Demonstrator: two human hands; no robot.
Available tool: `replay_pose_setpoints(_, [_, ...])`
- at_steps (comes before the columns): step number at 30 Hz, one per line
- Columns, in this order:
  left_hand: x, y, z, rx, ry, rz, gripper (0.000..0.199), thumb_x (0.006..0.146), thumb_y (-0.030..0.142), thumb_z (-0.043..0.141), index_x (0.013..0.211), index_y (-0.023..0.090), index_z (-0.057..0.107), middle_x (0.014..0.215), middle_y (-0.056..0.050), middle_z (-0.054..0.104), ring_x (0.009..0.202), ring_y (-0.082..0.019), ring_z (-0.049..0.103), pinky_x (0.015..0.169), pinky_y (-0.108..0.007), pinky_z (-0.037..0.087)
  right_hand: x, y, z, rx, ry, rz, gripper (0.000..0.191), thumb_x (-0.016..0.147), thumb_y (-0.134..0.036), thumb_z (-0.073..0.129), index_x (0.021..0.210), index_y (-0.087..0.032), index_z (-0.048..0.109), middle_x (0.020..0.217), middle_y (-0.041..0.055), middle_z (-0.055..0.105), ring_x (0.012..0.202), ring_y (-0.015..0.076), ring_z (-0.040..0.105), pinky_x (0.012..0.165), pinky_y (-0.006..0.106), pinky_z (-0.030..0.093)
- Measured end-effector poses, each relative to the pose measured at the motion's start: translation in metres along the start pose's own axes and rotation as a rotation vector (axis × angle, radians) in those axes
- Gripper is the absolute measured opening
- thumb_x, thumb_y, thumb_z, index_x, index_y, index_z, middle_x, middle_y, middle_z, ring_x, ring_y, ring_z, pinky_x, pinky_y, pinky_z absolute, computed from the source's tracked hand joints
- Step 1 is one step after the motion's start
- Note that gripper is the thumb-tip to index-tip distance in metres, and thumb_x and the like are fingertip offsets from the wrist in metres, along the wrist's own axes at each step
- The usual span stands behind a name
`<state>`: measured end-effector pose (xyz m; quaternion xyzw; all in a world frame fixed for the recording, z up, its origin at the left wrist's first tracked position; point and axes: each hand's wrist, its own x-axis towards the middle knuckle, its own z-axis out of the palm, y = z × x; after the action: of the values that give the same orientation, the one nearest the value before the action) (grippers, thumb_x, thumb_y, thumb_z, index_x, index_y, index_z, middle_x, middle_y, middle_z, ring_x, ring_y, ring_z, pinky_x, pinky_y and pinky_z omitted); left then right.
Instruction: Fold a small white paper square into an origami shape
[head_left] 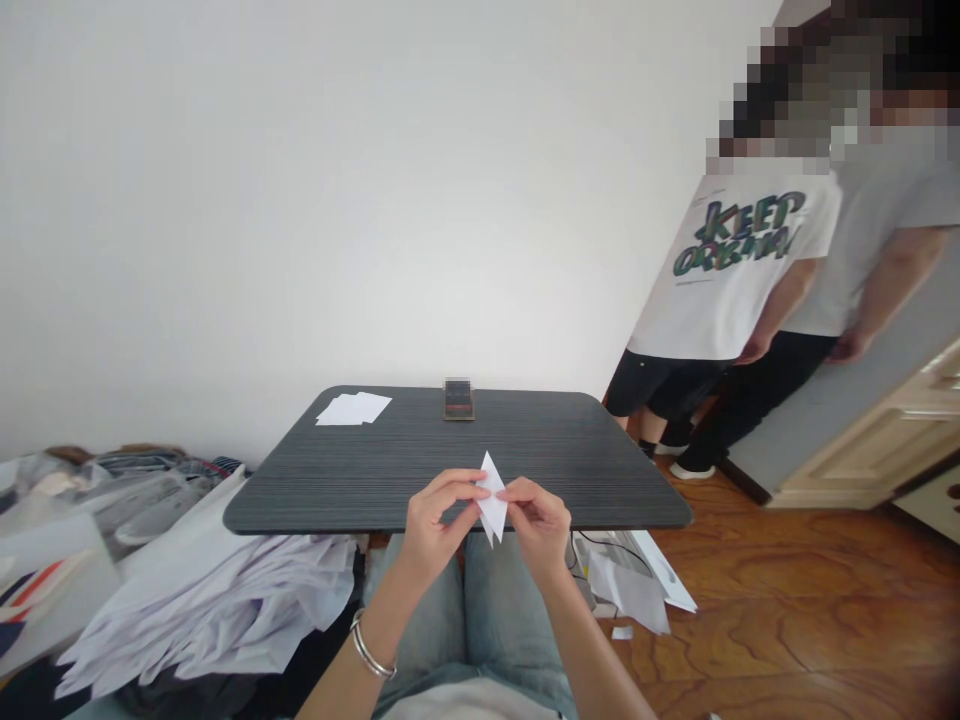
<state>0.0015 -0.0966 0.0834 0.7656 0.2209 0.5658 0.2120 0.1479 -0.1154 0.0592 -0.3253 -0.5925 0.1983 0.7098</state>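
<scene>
A small folded white paper [493, 508] is held up over the front edge of the dark table [375, 480], its pointed tip upward and two points hanging below. My left hand [442, 515] pinches its left side between thumb and fingers. On the other side, my right hand [537, 520] grips the right edge with thumb and forefinger. Several white sheets [352, 408] lie at the table's back left. A dark phone-like object [458, 400] is at the back middle of the table.
Two people stand at the right, one in a white printed shirt [720, 270], one in a grey shirt [832, 250]. White cloth [225, 600] is piled at the lower left. Papers [630, 590] and cables lie below the table's right side.
</scene>
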Motion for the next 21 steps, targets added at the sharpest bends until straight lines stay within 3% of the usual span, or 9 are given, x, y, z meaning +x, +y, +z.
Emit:
replay_pose_setpoints(9, [-0.002,-0.001,-0.005,0.071,-0.025,0.179,0.027,0.076,0.005,0.059,0.095,0.022,0.067,0.104,-0.006,0.066,0.092,-0.015,0.062,0.077,-0.025,0.051,0.002,-0.011,-0.001,-0.117,-0.013,-0.201,0.019,0.075,-0.005,0.057,0.072,-0.022,0.065,0.058,-0.0016,0.062,0.052,0.0117,0.057,0.049,0.022,0.043])
replay_pose_setpoints(13, [-0.002,0.002,-0.009,0.091,-0.037,0.199,0.028,0.076,0.003,0.058,0.095,0.021,0.067,0.104,-0.007,0.066,0.091,-0.015,0.063,0.076,-0.024,0.052,0.002,-0.014,-0.004,-0.166,-0.049,-0.197,0.017,0.075,-0.006,0.057,0.071,-0.021,0.064,0.058,-0.0014,0.062,0.052,0.012,0.058,0.049,0.022,0.043])
replay_pose_setpoints(17, [-0.001,0.007,-0.007,0.017,0.0,0.069,0.019,0.075,0.007,0.06,0.086,0.02,0.069,0.106,-0.008,0.065,0.088,-0.017,0.064,0.075,-0.027,0.052,0.003,-0.018,-0.004,-0.137,-0.069,-0.083,0.01,0.076,-0.013,0.059,0.07,-0.02,0.063,0.06,-0.0002,0.062,0.053,0.0126,0.057,0.05,0.022,0.044])
replay_pose_setpoints(21, [0.0,0.012,0.001,-0.197,0.102,-0.236,0.004,0.073,0.017,0.064,0.073,0.016,0.068,0.113,-0.012,0.062,0.082,-0.019,0.066,0.067,-0.028,0.054,0.003,-0.022,0.0,-0.032,-0.048,0.106,0.01,0.076,-0.023,0.062,0.068,-0.018,0.061,0.06,0.0008,0.059,0.055,0.0129,0.054,0.049,0.023,0.043])
